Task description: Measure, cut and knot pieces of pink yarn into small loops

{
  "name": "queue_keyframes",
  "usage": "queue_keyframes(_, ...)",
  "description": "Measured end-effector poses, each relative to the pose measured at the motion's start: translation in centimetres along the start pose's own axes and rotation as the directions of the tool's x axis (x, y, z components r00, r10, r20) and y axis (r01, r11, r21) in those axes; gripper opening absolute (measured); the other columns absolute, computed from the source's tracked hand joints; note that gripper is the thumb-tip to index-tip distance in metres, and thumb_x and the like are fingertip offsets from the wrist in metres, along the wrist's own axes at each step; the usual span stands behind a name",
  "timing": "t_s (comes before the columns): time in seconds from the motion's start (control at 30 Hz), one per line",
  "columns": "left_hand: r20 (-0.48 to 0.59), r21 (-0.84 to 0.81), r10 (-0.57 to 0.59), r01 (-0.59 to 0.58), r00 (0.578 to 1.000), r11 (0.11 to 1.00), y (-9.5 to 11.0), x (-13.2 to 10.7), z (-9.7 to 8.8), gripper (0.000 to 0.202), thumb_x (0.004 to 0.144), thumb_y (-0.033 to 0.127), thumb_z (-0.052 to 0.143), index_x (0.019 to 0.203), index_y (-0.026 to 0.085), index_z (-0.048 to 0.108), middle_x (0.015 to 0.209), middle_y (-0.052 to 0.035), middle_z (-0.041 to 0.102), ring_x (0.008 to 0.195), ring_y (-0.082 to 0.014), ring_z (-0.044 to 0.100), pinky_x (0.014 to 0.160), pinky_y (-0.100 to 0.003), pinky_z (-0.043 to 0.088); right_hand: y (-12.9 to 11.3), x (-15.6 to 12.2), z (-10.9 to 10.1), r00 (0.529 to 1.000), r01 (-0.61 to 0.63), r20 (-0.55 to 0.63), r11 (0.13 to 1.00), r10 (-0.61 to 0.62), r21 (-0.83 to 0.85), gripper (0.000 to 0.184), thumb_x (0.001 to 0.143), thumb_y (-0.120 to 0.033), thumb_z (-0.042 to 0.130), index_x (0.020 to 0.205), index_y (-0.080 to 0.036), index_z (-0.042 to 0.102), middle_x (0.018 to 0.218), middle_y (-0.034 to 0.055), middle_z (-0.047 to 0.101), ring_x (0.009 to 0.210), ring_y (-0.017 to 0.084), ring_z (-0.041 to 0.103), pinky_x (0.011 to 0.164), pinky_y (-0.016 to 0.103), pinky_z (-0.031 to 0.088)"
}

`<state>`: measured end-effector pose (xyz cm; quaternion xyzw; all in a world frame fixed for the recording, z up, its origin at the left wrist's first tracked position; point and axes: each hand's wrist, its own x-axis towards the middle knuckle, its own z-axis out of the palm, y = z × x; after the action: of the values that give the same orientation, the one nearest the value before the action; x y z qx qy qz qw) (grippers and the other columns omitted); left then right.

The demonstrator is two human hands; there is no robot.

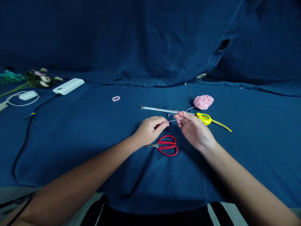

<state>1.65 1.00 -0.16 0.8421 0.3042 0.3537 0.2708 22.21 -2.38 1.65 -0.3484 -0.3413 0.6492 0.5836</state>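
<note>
My left hand (pixel 151 128) is closed, pinching a strand of pale pink yarn (pixel 172 120) between thumb and fingers. The strand runs across to my right hand (pixel 194 128), whose fingertips are pressed together on it. From there the yarn leads up to a pink yarn ball (pixel 203 102). Beneath my hands lies a yellow tape measure (pixel 203 118), its white blade (pixel 157 109) pulled out to the left and partly hidden by my right fingers. Red-handled scissors (pixel 168 145) rest just below my left hand, their blade tips hidden behind my wrist.
A small pink yarn loop (pixel 116 98) lies left of the tape. Further left are a white power bank (pixel 69 86) with a black cable (pixel 27 135), a white charger with cord (pixel 28 95) and artificial flowers (pixel 43 78). A blue cloth (pixel 150 40) hangs behind.
</note>
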Motion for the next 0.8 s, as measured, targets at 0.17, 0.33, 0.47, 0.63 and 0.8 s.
queue_keyframes(0.17,-0.002,-0.014,0.045,-0.045,0.999,0.999,0.26,-0.1,-0.17,0.025,0.106,0.025,0.049,0.097,0.019,0.071,0.095,-0.003,0.075,0.09,-0.0164,0.069,0.083,-0.031,0.051,-0.58,-0.03,0.17,0.998,-0.047,-0.028,0.998,0.048,0.033,0.014,0.088,-0.03,0.077,0.093,-0.019,0.081,0.096,0.0041,0.078,0.063,0.009,0.046,0.06,0.023,0.043)
queue_keyframes(0.33,-0.063,-0.033,0.055,-0.057,0.997,0.998,0.44,-0.13,-0.45,0.025,0.106,0.024,0.049,0.094,0.018,0.07,0.091,-0.0031,0.074,0.086,-0.0153,0.068,0.081,-0.03,0.051,-0.61,0.08,0.1,0.997,-0.072,-0.013,0.997,0.072,0.019,0.016,0.089,-0.031,0.074,0.095,-0.017,0.079,0.098,0.0049,0.077,0.054,0.007,0.029,0.046,0.023,0.029)
queue_keyframes(0.47,-0.075,-0.031,0.047,-0.049,0.996,0.998,0.39,-0.06,-0.55,0.024,0.106,0.023,0.05,0.094,0.018,0.069,0.091,-0.0024,0.073,0.086,-0.0146,0.068,0.08,-0.029,0.05,-0.59,0.07,-0.02,0.994,-0.103,0.047,0.993,0.1,0.059,0.015,0.091,-0.028,0.071,0.095,-0.016,0.078,0.097,0.0031,0.076,0.05,0.005,0.025,0.042,0.021,0.025)
queue_keyframes(0.63,-0.052,-0.014,0.035,-0.035,0.998,0.999,0.04,0.0,-0.29,0.024,0.106,0.024,0.051,0.092,0.018,0.069,0.091,-0.0017,0.073,0.088,-0.0147,0.068,0.082,-0.028,0.049,-0.7,-0.34,0.07,0.978,-0.159,0.149,0.984,0.146,0.085,0.016,0.094,-0.027,0.066,0.093,-0.016,0.077,0.092,0.0027,0.075,0.046,0.004,0.022,0.04,0.02,0.025)
queue_keyframes(0.8,-0.077,-0.005,0.083,-0.083,0.994,0.997,0.16,-0.16,-0.45,0.022,0.106,0.023,0.051,0.094,0.018,0.068,0.091,-0.0021,0.072,0.086,-0.0148,0.067,0.081,-0.029,0.049,-0.6,-0.48,-0.04,0.95,-0.228,0.234,0.971,0.206,0.07,0.018,0.092,-0.027,0.064,0.084,-0.015,0.076,0.077,0.0004,0.07,0.042,0.004,0.021,0.039,0.021,0.021)
